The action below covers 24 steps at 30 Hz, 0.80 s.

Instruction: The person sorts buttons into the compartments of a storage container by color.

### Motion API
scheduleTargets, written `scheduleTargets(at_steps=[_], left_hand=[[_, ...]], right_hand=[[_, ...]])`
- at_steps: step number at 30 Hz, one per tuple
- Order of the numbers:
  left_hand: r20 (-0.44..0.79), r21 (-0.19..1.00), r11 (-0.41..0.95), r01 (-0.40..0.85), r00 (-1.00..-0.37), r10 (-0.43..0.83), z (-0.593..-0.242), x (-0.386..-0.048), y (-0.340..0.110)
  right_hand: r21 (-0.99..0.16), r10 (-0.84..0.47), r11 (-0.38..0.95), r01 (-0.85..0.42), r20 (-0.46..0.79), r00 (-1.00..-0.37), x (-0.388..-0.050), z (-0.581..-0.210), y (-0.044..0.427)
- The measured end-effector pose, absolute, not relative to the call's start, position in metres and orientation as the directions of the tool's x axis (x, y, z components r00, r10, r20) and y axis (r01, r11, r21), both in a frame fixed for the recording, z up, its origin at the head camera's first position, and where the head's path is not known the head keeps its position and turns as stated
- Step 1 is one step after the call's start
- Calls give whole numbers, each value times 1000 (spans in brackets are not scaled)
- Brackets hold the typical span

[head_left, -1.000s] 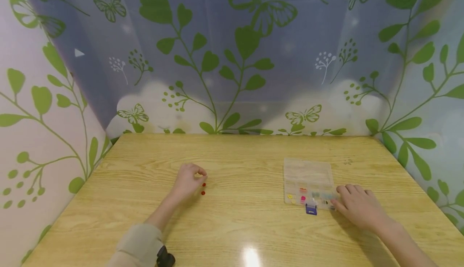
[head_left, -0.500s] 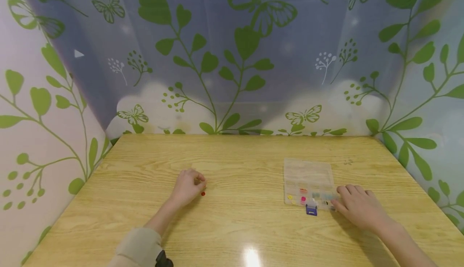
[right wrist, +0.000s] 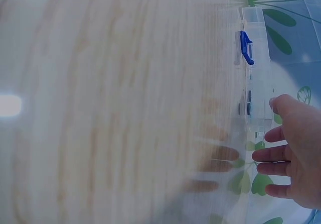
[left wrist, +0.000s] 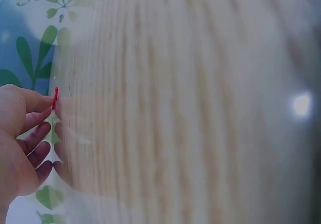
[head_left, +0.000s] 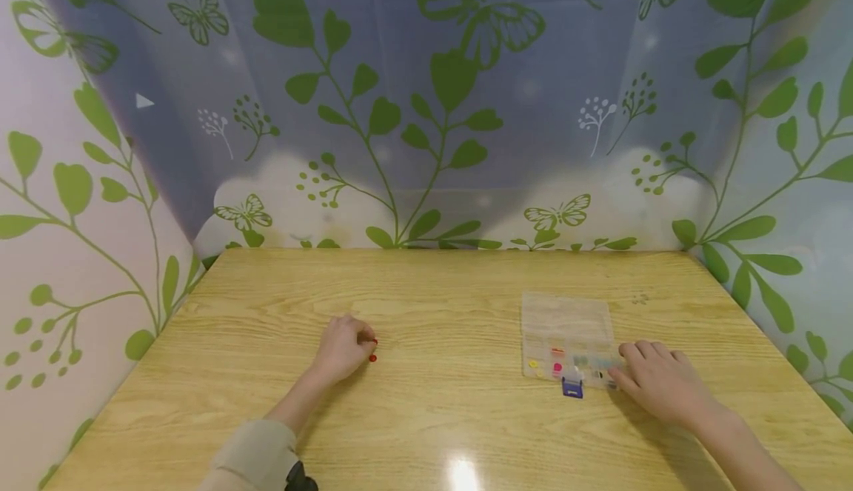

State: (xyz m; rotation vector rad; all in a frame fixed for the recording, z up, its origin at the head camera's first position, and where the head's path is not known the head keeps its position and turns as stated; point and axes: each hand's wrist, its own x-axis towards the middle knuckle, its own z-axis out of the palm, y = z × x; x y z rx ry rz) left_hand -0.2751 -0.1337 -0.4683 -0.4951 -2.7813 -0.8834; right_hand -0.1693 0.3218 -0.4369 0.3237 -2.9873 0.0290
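Note:
My left hand (head_left: 343, 348) is at the left-centre of the table, thumb and index finger brought together at a small red button-like disc (head_left: 375, 341). In the left wrist view this red disc (left wrist: 55, 98) shows edge-on at the fingertips, which seem to pinch it. Just in front lies another small red disc (head_left: 373, 358). On the right, my right hand (head_left: 660, 380) has its fingers spread, and the thumb rests by the right edge of a clear plastic compartment box (head_left: 566, 315). The box's lid is raised back, and its blue latch (head_left: 571, 387) faces me.
Inside the box sit small pieces, among them a yellow one (head_left: 533, 363) and a pink one (head_left: 557, 366). The wood-grain table (head_left: 453, 402) ends at a patterned cloth backdrop (head_left: 426, 143). A black wrist strap (head_left: 301, 476) is on my left sleeve.
My left hand has moved down toward me onto the red discs, briefly covering the farther one. The right hand and the box have stayed in place.

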Motion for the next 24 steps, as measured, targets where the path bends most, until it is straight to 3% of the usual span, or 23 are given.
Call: scheduleTargets(at_steps=[24], left_hand=[[241, 484, 805, 342, -937, 253, -470, -279, -132]], right_hand=[[-10, -215, 976, -219, 133, -967, -168, -437, 322]])
